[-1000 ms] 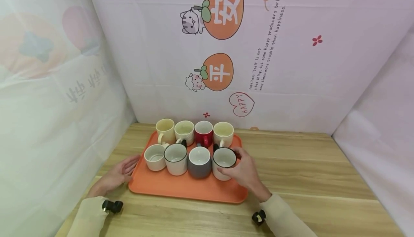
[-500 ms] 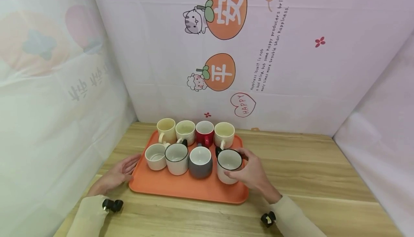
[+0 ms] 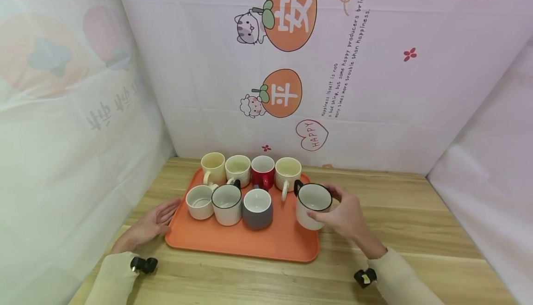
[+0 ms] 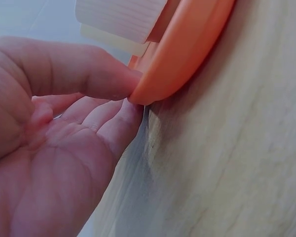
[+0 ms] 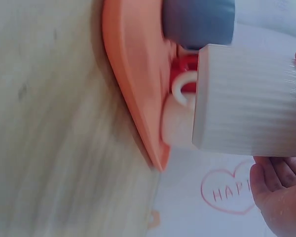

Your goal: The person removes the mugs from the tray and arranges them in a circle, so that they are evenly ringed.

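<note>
My right hand [image 3: 347,212] grips a white ribbed mug [image 3: 309,216] with a black rim and black handle. Thumb and fingers lie on opposite sides of it, and it hangs above the right end of the orange tray [image 3: 250,242]. Ribs on the mug's wall [image 5: 251,101] show close up in the right wrist view. At the tray's left edge, my left hand [image 3: 151,224] pinches the rim between thumb and fingers, as the left wrist view shows. A grey mug [image 3: 257,214], another black-rimmed white mug [image 3: 227,210] and a small white cup [image 3: 201,205] stand in the front row.
Along the back of the tray stand a yellow mug [image 3: 213,171], a cream mug [image 3: 238,171], a red mug [image 3: 263,173] and a second cream mug [image 3: 288,174]. Wooden table [image 3: 395,217] extends to the right. Printed cloth [image 3: 374,110] hangs behind.
My right hand has lifted the black-rimmed mug out of the front row and carried it to the right. The left hand stays at the tray's edge.
</note>
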A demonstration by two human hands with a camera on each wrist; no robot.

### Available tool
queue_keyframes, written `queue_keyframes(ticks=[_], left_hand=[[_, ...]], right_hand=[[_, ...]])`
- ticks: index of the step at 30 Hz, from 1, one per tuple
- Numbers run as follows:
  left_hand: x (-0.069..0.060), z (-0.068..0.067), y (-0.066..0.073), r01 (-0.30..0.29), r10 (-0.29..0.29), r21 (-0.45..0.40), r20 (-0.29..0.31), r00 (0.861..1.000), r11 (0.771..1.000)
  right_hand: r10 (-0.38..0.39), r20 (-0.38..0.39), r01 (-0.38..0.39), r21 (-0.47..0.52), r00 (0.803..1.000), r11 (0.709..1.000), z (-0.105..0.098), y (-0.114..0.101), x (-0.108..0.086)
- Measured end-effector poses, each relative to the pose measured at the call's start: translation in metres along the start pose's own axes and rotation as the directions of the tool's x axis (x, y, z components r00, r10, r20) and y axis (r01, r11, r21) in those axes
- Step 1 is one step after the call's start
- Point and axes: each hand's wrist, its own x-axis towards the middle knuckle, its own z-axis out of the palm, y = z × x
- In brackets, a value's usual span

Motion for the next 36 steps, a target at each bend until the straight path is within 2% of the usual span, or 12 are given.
queue_keyframes(ticks=[9,13,18,21,28,36], left_hand=[[-0.001,0.001,0.002,0.004,-0.004,0.0,0.008,1.0,1.0],[-0.001,0.001,0.004,0.008,-0.008,-0.001,0.009,1.0,1.0],[-0.001,0.001,0.004,0.011,-0.011,-0.002,0.007,1.0,1.0],[-0.001,0.001,0.004,0.013,-0.013,-0.005,0.005,1.0,1.0],[0.0,0.001,0.004,0.021,-0.021,-0.017,0.002,1.0,1.0],[0.001,0.0,0.003,0.029,-0.029,-0.013,-0.003,1.0,0.999]], right_hand=[[0.047,-0.049,-0.05,-0.076,0.998,0.996,-0.048,0.021,0.018],[0.051,-0.087,-0.06,-0.096,0.995,0.994,-0.069,0.034,0.027],[0.088,-0.145,-0.107,-0.128,0.986,0.986,-0.09,0.056,0.04],[0.111,-0.175,-0.136,-0.138,0.978,0.981,-0.098,0.071,0.046],[0.203,-0.192,-0.225,-0.101,0.96,0.969,-0.113,0.105,0.054],[0.283,-0.227,-0.307,-0.08,0.932,0.948,-0.117,0.138,0.058]])
